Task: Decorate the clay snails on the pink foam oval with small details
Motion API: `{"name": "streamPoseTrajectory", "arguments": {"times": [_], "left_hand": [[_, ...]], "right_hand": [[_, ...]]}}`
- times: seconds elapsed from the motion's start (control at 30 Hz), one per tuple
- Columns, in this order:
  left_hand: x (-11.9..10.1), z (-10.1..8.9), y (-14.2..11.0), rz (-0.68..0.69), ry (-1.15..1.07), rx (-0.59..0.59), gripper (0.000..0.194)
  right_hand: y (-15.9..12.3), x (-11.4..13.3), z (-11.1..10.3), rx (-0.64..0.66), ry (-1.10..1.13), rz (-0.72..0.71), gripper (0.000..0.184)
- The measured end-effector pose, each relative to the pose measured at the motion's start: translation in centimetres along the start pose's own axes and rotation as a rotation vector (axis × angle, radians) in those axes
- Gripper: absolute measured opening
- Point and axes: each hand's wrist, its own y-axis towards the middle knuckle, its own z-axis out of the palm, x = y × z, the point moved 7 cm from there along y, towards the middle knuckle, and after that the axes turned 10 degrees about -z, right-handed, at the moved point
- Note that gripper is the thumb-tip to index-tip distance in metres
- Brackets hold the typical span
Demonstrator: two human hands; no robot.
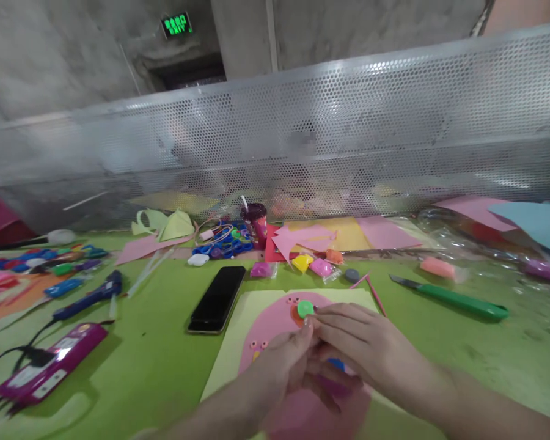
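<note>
My left hand (284, 360) and my right hand (371, 342) are pressed together, palm to palm, above a paper craft sheet. The right fingers lie bent across the left hand, and the left thumb is raised beside their tips. Anything between the palms is hidden. Beneath them, a pink paper shape (270, 318) lies on a pale yellow sheet (231, 333), with small eyes stuck on it. A bright green clay disc (305, 308) shows just beyond my fingertips, over an orange-red piece. Something blue (337, 364) is partly visible under the right hand.
A black phone (217, 299) lies left of the sheet, a green utility knife (461, 300) to the right. Farther left are a glue gun (91, 296) and a purple power strip (52, 363). Clay packets (321, 267), blue scissors (227, 244) and a lidded cup (255, 225) stand or lie behind.
</note>
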Motion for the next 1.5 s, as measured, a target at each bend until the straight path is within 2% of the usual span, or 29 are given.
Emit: {"name": "streamPoseTrajectory", "arguments": {"times": [0.03, 0.1, 0.13, 0.23, 0.27, 0.33, 0.37, 0.43, 0.5, 0.6, 0.67, 0.8, 0.87, 0.93, 1.0, 1.07, 1.17, 1.23, 1.33, 1.5], "left_hand": [[-0.2, -0.3, -0.1, -0.026, 0.08, 0.003, 0.061], [-1.0, -2.1, -0.3, -0.065, 0.34, -0.124, 0.055], [-2.0, -3.5, -0.5, -0.033, 0.523, -0.261, 0.049], [-6.4, -7.3, -1.3, 0.22, 1.023, -0.677, 0.033], [-7.6, -8.2, -1.2, 0.281, 1.195, -0.778, 0.033], [-8.7, -10.3, -0.1, 0.259, 1.465, -0.894, 0.041], [-9.0, -11.4, 0.6, 0.204, 1.561, -0.93, 0.05], [-8.7, -12.7, 2.5, 0.091, 1.735, -0.855, 0.063], [-8.4, -13.4, 3.8, 0.074, 1.776, -0.802, 0.059], [-7.8, -13.8, 4.8, 0.082, 1.767, -0.807, 0.047], [-7.5, -13.8, 4.9, 0.119, 1.744, -0.812, 0.039], [-7.9, -13.2, 4.2, 0.231, 1.64, -0.764, 0.026], [-8.6, -12.4, 3.6, 0.281, 1.576, -0.739, 0.028], [-9.5, -10.9, 2.8, 0.334, 1.505, -0.717, 0.026], [-10.1, -8.7, 1.8, 0.446, 1.32, -0.645, 0.022], [-9.8, -5.8, 1.1, 0.524, 1.304, -0.572, 0.021], [-8.1, -1.4, 0.3, 0.628, 1.435, -0.455, 0.03], [-7.1, 0.8, -0.2, 0.749, 1.582, -0.434, 0.029], [-6.6, 1.5, -0.5, 0.836, 1.666, -0.492, 0.026], [-6.6, 1.1, -0.2, 0.858, 1.654, -0.548, 0.022]], "right_hand": [[-0.2, -0.7, -0.3, -0.023, 0.013, 0.052, 0.023], [-1.0, -2.6, -0.8, -0.058, 0.014, 0.229, 0.02], [-1.6, -3.7, -1.0, -0.058, 0.006, 0.344, 0.019], [-3.9, -6.4, -1.0, -0.032, -0.011, 0.599, 0.017], [-4.6, -6.9, -0.9, -0.028, -0.01, 0.639, 0.017], [-5.6, -7.6, -0.4, -0.012, -0.001, 0.666, 0.019], [-6.0, -7.7, -0.1, -0.006, 0.001, 0.66, 0.022], [-6.3, -7.7, 0.3, 0.002, 0.006, 0.623, 0.027], [-6.3, -7.3, 0.7, -0.002, 0.022, 0.556, 0.031], [-6.1, -6.5, 1.1, -0.013, 0.055, 0.476, 0.034], [-6.1, -6.1, 1.2, -0.012, 0.059, 0.457, 0.029], [-6.1, -5.8, 1.2, -0.009, 0.031, 0.452, 0.013], [-6.3, -6.1, 1.3, 0.021, 0.047, 0.54, 0.009], [-6.6, -6.5, 1.6, 0.069, 0.142, 0.704, 0.009], [-6.7, -6.5, 2.1, 0.099, 0.343, 0.883, 0.016], [-6.4, -5.8, 2.9, 0.109, 0.633, 1.033, 0.029], [-5.9, -4.0, 4.1, 0.101, 1.05, 1.179, 0.04], [-5.9, -3.6, 4.4, 0.028, 1.199, 1.251, 0.039], [-6.4, -4.0, 4.4, -0.096, 1.242, 1.331, 0.04], [-6.6, -4.3, 4.3, -0.164, 1.273, 1.377, 0.039]]}}
